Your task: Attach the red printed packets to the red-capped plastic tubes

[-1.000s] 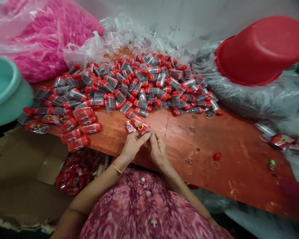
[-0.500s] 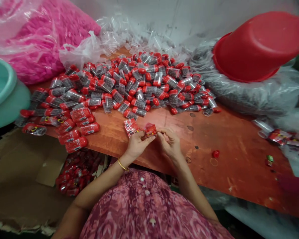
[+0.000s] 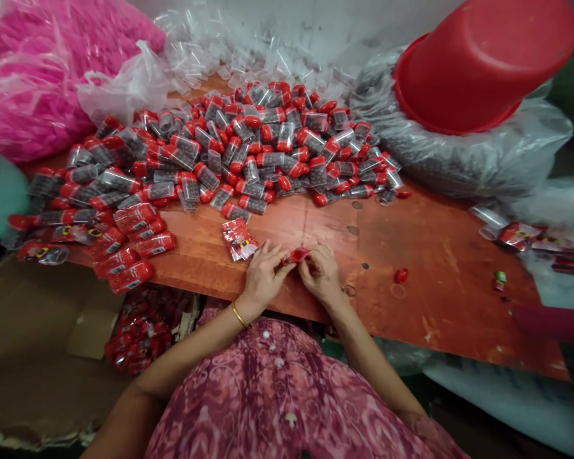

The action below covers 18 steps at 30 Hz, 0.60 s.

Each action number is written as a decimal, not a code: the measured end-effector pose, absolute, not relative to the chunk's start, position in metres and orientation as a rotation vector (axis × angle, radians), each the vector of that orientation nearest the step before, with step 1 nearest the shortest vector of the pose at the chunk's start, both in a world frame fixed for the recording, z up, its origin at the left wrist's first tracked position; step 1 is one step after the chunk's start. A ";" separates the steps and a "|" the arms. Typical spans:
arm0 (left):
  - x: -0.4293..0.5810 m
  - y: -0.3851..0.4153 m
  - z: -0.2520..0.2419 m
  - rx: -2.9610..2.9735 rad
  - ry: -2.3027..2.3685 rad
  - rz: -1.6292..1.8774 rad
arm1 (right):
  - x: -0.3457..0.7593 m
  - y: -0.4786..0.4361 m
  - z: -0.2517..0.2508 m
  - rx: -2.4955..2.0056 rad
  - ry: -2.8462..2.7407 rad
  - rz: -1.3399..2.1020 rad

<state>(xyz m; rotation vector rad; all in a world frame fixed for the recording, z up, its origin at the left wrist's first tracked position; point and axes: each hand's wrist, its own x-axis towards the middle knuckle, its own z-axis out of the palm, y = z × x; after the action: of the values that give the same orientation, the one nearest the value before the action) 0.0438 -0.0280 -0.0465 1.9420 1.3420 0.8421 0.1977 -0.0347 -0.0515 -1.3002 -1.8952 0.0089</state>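
Between my two hands is a small red printed sleeve (image 3: 297, 255), its mouth spread a little. My left hand (image 3: 266, 275) pinches its left edge, and my right hand (image 3: 320, 273) pinches the right edge. Just left of my left hand lies a small stack of flat red printed sleeves (image 3: 239, 238) on the orange-red table (image 3: 277, 223). Beyond my hands spreads a big heap of clear tubes with red caps (image 3: 249, 153), dark inside. To the left, several tubes wrapped in red printed sleeves (image 3: 131, 275) lie near the table's front edge.
A red bucket (image 3: 483, 64) stands upside down on a clear bag (image 3: 459, 153) at back right. Pink pieces in a bag (image 3: 52, 83) and a mint-green tub (image 3: 0, 191) are at left. Below the front edge is a box of red-wrapped tubes (image 3: 143, 331). A red cap (image 3: 401, 275) lies right.
The sleeve in my hands has tipped so that its opening shows, and both hands have drawn close around it. My left hand has come away from the sleeve stack. The view has shifted slightly.
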 end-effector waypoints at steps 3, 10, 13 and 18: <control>0.043 -0.029 -0.048 1.989 1.362 0.795 | 0.200 -0.032 -0.052 -1.269 -1.933 0.011; 0.043 -0.027 -0.059 2.036 1.364 0.798 | 0.204 -0.030 -0.049 -1.248 -2.010 0.060; 0.041 -0.028 -0.063 2.093 1.327 0.819 | 0.205 -0.030 -0.048 -1.248 -2.044 0.068; 0.039 -0.035 -0.060 2.071 1.276 0.997 | 0.207 -0.031 -0.050 -1.309 -2.053 0.055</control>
<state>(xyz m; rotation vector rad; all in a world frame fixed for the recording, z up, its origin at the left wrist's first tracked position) 0.0388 -0.0346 -0.0603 2.0714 1.2759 0.9966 0.2070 -0.0307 -0.0496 -1.3093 -2.0530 0.0546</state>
